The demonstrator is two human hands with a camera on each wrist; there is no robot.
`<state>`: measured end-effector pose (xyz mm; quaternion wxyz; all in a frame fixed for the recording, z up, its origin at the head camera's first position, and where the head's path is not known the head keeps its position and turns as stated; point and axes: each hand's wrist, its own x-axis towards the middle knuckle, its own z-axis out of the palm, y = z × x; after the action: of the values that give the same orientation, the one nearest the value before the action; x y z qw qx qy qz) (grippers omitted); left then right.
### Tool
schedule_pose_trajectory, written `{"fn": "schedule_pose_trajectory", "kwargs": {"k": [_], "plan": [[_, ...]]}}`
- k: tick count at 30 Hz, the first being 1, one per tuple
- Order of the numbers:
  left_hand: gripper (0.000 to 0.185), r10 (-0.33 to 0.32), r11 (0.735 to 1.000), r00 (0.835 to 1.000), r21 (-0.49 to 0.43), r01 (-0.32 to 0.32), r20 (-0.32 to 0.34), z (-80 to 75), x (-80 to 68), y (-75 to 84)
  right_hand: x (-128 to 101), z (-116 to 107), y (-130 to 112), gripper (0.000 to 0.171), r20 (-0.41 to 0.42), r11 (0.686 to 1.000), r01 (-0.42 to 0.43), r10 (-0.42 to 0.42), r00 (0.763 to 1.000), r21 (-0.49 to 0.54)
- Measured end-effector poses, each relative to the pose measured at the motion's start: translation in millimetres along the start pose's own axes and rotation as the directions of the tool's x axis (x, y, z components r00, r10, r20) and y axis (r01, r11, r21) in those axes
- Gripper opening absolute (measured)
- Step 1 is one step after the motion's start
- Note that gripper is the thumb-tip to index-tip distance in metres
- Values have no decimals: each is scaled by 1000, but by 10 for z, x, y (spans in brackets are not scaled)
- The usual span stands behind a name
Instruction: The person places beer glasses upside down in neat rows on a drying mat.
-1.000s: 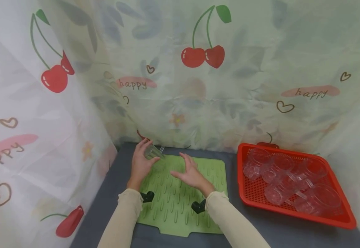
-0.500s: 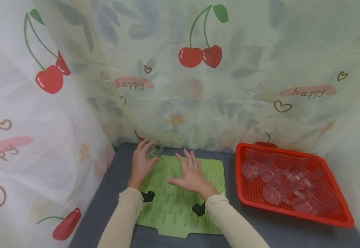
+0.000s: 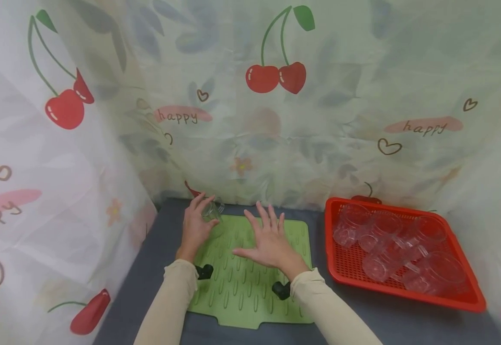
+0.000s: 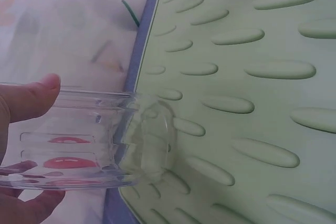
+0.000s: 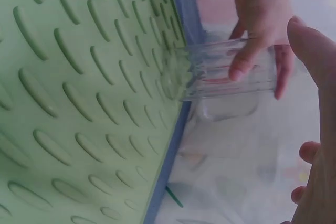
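My left hand (image 3: 195, 227) grips a clear mug (image 3: 213, 211) over the far left corner of a green ridged mat (image 3: 250, 282). Thumb and fingers lie on opposite sides of the mug (image 4: 79, 145) in the left wrist view. One end of it is at the mat's surface; whether it touches cannot be told. The mug's handle (image 5: 231, 111) shows in the right wrist view, pointing away from the right hand. Over the middle of the mat, my right hand (image 3: 269, 242) holds nothing, its fingers spread and thumb out, apart from the mug.
To the right stands a red perforated basket (image 3: 405, 297) with several clear mugs (image 3: 381, 261) lying in it. A dark grey tabletop (image 3: 147, 287) lies under mat and basket. Patterned curtains (image 3: 319, 120) close off the back and both sides.
My right hand has spread its fingers and shifted a little. The mug in my left hand looks less tilted than before. The head view has turned slightly to the right.
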<state>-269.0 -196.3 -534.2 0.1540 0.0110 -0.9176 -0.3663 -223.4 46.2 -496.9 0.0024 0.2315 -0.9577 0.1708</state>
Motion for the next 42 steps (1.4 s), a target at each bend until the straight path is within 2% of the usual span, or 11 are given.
{"fn": "schedule_pose_trajectory", "kwargs": {"k": [4, 10, 19, 28, 35, 42], "plan": [[76, -4, 1000, 1000, -3, 4, 11, 10, 0, -13, -15, -76, 19, 109, -8, 1000, 7, -7, 1000, -9], [77, 23, 999, 999, 24, -24, 46, 34, 20, -26, -52, -177, 51, 104, -26, 1000, 13, -13, 1000, -13], [79, 33, 996, 994, 74, -41, 103, 70, 63, 12, -172, -299, 170, 102, 9, 1000, -15, 15, 1000, -6], [65, 12, 1000, 987, -21, -9, 158, -8, 30, 55, -310, -413, 311, 102, -39, 999, -27, 28, 999, 17], [85, 21, 996, 992, -88, -10, 125, -25, 8, 30, -372, -514, 461, 100, -59, 999, -46, 47, 997, 4], [108, -8, 990, 993, -142, 25, 118, -33, -23, -75, -404, -640, 623, 98, -115, 998, -54, 56, 992, 25]]}}
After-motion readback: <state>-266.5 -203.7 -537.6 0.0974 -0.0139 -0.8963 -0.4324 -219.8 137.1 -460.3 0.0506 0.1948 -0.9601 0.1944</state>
